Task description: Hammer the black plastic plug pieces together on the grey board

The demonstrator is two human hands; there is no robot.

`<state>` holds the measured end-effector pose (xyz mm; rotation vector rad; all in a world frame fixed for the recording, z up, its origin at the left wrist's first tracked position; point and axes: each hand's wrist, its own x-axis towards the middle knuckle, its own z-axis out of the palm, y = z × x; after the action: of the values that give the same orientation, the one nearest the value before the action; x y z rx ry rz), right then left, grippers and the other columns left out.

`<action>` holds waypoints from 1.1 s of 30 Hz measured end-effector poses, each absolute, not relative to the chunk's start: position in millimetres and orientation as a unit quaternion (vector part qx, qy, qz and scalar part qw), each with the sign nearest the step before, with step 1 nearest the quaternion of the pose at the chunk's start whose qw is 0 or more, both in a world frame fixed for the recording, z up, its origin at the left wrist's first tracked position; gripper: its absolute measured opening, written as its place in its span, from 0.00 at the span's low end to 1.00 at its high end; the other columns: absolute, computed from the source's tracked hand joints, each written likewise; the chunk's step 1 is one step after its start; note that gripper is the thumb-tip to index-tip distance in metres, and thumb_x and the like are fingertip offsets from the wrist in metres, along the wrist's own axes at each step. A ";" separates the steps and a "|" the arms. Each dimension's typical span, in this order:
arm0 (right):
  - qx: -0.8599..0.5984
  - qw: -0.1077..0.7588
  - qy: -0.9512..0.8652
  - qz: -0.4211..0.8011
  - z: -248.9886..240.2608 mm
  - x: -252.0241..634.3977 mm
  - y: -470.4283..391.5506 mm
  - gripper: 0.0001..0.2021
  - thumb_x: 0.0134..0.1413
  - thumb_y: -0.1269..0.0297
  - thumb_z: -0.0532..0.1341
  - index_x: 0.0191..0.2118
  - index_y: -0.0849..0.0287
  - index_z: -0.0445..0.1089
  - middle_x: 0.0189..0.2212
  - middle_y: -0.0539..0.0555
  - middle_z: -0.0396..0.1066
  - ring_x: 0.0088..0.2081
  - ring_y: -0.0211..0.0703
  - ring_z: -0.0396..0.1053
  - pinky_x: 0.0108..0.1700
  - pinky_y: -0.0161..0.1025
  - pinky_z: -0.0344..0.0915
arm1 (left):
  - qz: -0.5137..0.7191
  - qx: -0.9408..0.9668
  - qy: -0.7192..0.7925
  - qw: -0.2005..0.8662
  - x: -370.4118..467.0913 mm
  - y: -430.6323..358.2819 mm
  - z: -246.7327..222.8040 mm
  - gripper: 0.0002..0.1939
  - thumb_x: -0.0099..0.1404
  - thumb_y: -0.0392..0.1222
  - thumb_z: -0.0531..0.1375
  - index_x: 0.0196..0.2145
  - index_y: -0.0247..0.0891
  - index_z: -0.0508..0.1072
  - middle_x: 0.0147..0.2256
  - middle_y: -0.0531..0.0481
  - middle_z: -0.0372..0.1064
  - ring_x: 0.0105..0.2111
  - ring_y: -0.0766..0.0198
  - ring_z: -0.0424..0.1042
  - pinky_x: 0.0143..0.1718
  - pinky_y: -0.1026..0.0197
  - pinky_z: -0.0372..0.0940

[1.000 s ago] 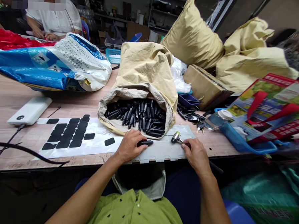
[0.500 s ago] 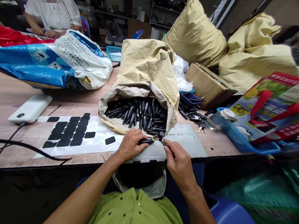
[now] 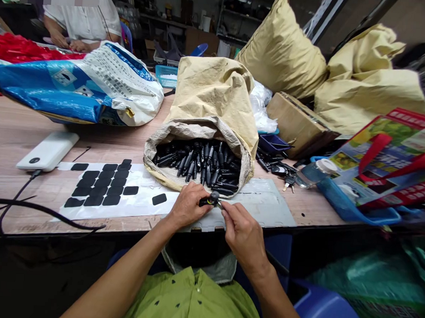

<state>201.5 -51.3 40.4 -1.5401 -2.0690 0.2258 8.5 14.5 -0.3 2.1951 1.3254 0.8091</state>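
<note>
My left hand is closed around a black pen-like tube, held just above the grey board near the table's front edge. In my right hand, thumb and fingers pinch the thin shiny shaft of a small tool with a dark rounded head. That head overlaps the tube's right end, where a bit of yellow shows; whether they touch I cannot tell. Just behind my hands lies a beige sack, its mouth towards me, with many similar black tubes inside.
Black rounded pads lie on a white sheet at left, by a white power bank with a cable. Right are keys, a clear bottle, and a blue basket. A blue-white sack lies left; a person sits behind it.
My right hand has moved left, bringing the small tool's dark head from just beyond the tube's end to over it. The left hand keeps holding the tube. The whole view has shifted slightly.
</note>
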 end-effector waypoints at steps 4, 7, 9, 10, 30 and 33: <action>-0.586 0.285 -0.754 0.081 43.2 210.6 -49.3 0.15 0.71 0.64 0.52 0.54 0.53 0.73 0.42 0.56 0.77 0.43 0.47 0.74 0.45 0.41 0.67 | 0.306 0.792 0.474 0.234 7.4 15.3 -1.6 0.06 0.63 0.43 0.68 0.38 0.43 0.79 0.35 0.49 0.72 0.42 0.54 0.66 0.44 0.53 0.59; -0.629 0.318 -0.708 0.030 48.0 234.7 -43.3 0.14 0.69 0.63 0.54 0.53 0.52 0.74 0.43 0.56 0.77 0.45 0.49 0.74 0.46 0.42 0.67 | 0.319 0.789 0.461 0.252 4.8 16.3 -2.6 0.07 0.66 0.44 0.66 0.42 0.43 0.79 0.37 0.49 0.73 0.43 0.54 0.66 0.46 0.53 0.60; -0.677 0.307 -0.668 -0.020 47.1 254.9 -36.3 0.13 0.67 0.63 0.56 0.51 0.53 0.75 0.43 0.56 0.76 0.44 0.49 0.73 0.44 0.42 0.65 | 0.329 0.787 0.451 0.262 2.9 16.7 -2.3 0.07 0.67 0.43 0.64 0.43 0.43 0.78 0.39 0.49 0.74 0.44 0.55 0.67 0.47 0.53 0.60; -0.702 0.291 -0.648 -0.044 44.6 264.9 -31.8 0.13 0.66 0.64 0.56 0.51 0.53 0.76 0.43 0.56 0.76 0.43 0.49 0.72 0.42 0.42 0.64 | 0.335 0.786 0.446 0.267 2.0 16.8 -1.7 0.07 0.67 0.42 0.64 0.43 0.43 0.78 0.39 0.49 0.74 0.44 0.55 0.67 0.47 0.53 0.60; -0.503 0.222 -0.827 0.118 56.3 201.4 -27.0 0.12 0.69 0.60 0.56 0.53 0.54 0.68 0.43 0.56 0.72 0.46 0.47 0.70 0.46 0.41 0.65 | 0.336 0.815 0.414 0.229 2.2 9.7 -0.5 0.08 0.71 0.43 0.60 0.45 0.44 0.76 0.43 0.48 0.76 0.46 0.54 0.67 0.50 0.51 0.57; -0.529 0.156 -0.831 0.075 51.2 194.9 -23.9 0.09 0.71 0.61 0.54 0.47 0.55 0.69 0.40 0.55 0.71 0.42 0.46 0.69 0.41 0.39 0.62 | 0.328 0.820 0.417 0.215 2.9 7.9 -0.3 0.08 0.71 0.44 0.59 0.46 0.44 0.76 0.43 0.47 0.76 0.46 0.53 0.66 0.49 0.50 0.57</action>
<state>194.9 -23.9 51.2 -1.5138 -2.3788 0.2152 2.9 7.9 -0.3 2.2747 1.1557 0.9107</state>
